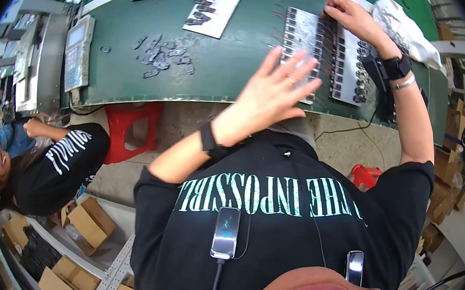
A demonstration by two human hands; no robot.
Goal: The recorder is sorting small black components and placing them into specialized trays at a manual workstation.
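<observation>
My left hand is spread flat, its fingers stretched over the lower part of a light metal plate. Rows of small dark parts with thin reddish wires line that plate's edges. I cannot tell whether the fingertips touch it. At the far end of the plates, my right hand has its fingers bent together near the wires; whatever they pinch is too small to name. Under my right forearm lies a second light plate, with similar dark parts along both sides.
Loose small dark pieces are scattered on the green table. Another plate of dark parts lies farther back. A keypad device stands left, a white cloth right. A red stool and a person are left.
</observation>
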